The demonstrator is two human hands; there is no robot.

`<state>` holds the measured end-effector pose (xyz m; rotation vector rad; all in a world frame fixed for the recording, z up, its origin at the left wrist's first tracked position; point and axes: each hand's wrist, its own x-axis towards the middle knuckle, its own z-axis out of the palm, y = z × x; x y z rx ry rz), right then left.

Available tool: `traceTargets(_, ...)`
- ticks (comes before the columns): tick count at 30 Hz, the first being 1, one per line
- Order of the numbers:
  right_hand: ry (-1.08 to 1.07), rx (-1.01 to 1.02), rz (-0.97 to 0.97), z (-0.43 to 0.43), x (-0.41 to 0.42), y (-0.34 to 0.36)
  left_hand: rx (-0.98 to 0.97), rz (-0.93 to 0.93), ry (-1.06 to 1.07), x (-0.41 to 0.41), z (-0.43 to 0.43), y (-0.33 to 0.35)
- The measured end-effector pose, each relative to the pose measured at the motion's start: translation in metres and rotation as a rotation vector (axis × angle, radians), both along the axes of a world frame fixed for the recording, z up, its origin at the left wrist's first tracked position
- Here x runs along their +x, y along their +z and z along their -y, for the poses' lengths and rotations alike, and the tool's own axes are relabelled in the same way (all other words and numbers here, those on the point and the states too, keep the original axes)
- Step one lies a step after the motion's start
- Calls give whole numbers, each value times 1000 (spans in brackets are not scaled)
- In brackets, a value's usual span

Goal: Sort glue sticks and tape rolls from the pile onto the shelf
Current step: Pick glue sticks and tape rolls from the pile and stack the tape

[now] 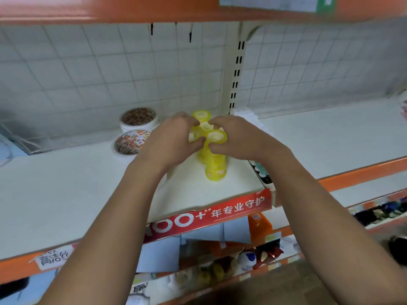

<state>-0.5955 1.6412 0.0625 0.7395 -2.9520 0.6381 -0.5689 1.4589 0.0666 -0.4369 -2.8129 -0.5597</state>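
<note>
"Gripping anything, those two hands?"

"Both are. The left hand [176,139] and the right hand [236,137] curl in from either side round a cluster of yellow tape rolls [208,134]. The thumbs are on the near side and the fingers over the top, so the rolls sit between the two palms."

"And where is that cluster?"

"Over the white shelf [66,194], above a stack [214,170] of more yellow rolls that stands just below the hands on the shelf board. Whether the held rolls touch that stack or are lifted off it, I cannot tell."

"Anything else close by?"

"Just outside the left hand, two wider tape rolls [130,144] with printed faces lie flat, one behind the other. Past the fingertips a cream slotted post [236,69] stands against a white wire grid [88,69]. Below the wrists a red strip [220,212] with white print runs along the shelf's front edge — under it lie blurred goods [253,258]."
</note>
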Motion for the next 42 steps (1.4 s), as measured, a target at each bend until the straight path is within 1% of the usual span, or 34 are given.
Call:
traceTargets(4, 66, -31, 80, -22, -9, 8, 12, -22, 1, -12, -18, 6)
traceTargets(9, 71, 25, 142, -35, -22, 10, 28, 54, 5, -20, -36, 1)
traceTargets(12, 85, 10, 157, -36, -27, 9, 61, 70, 9, -18, -37, 2)
traceTargets(16, 116, 14, 202, -34, -31, 10, 98, 109, 78, -12, -25, 4)
traceTargets(19, 118, 54, 171, -32, -34, 14, 76, 176, 112, -8, -21, 1)
traceTargets(22, 70, 100, 124, -30, -36, 17, 107, 170, 118, -7, -25, 0)
traceTargets(24, 75, 81, 128, -30, -37, 15, 146, 156, 128, -7, -26, 1)
traceTargets(30, 134, -68, 237, -34, -37, 6, 124, 135, 144, -2, -33, -9)
traceTargets(37, 161, -125, 240, -35, -36, -2, 114, 104, 178, 3, -40, -14)
traceTargets(42, 155, -172, 213, -36, -33, -9, 157, 62, 197, 9, -45, -20)
